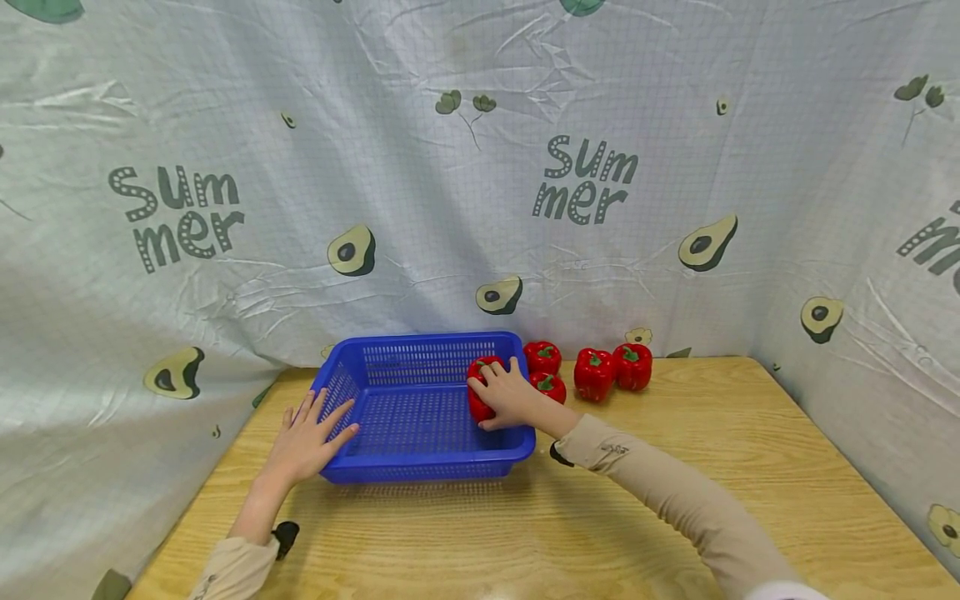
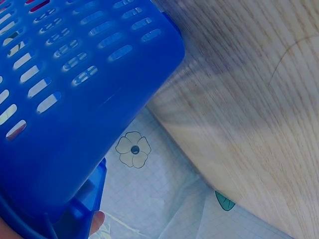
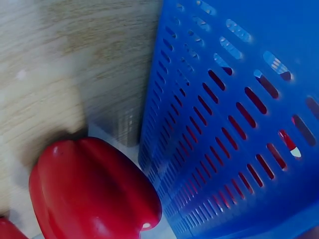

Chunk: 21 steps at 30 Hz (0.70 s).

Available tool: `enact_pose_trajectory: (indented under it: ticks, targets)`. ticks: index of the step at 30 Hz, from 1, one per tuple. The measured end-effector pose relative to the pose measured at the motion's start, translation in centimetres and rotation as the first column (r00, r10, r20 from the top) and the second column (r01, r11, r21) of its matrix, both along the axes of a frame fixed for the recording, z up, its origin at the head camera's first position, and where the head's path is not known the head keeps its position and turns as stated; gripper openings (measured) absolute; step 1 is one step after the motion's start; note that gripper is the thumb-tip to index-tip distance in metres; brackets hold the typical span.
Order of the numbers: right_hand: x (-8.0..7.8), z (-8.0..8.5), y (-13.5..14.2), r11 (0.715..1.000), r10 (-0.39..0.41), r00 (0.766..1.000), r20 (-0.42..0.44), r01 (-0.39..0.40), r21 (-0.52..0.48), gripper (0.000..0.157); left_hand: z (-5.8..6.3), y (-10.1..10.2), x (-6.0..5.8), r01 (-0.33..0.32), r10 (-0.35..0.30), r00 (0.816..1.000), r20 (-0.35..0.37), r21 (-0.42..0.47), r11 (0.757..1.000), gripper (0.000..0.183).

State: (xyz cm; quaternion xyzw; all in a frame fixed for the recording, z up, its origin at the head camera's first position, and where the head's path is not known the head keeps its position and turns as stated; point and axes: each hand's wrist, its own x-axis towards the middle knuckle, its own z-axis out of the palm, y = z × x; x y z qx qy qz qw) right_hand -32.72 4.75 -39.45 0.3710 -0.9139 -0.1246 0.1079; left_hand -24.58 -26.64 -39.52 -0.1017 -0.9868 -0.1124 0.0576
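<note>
Reaching over the right end of a blue rectangular perforated plastic basket point(image 1: 420, 460), the person's right hand point(image 1: 514, 397) grips a glossy red bell pepper point(image 1: 478, 408), its fingers across the top and its thumb at the near side. That pepper is inside the basket, close to the right wall; whether it touches the floor of the basket I cannot tell. The left hand point(image 1: 309, 440) rests on the left rim with its fingers spread apart, curled round no pepper. Outside, just beyond the right wall, are two more red bell peppers, a far one point(image 1: 542, 359) and a nearer one point(image 1: 552, 389) partly hidden by the right arm. Farther right, another pair of red bell peppers point(image 1: 595, 376) stand side by side. Everything sits on a light wood-grain table point(image 1: 675, 450), before a pale cloth backdrop point(image 1: 420, 183) printed with avocados and "summer". Beige sleeves point(image 1: 667, 479) cover both forearms.
</note>
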Motion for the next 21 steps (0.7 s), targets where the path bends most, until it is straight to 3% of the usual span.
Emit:
enact_pose_trajectory:
  ticks: [21]
  targets:
    - [0.09,-0.68,-0.63,0.997,-0.048,0.997,0.064,0.045,0.055,0.067,-0.04,0.07,0.03,0.000,0.000,1.000,-0.019,-0.007,1.000,0.061]
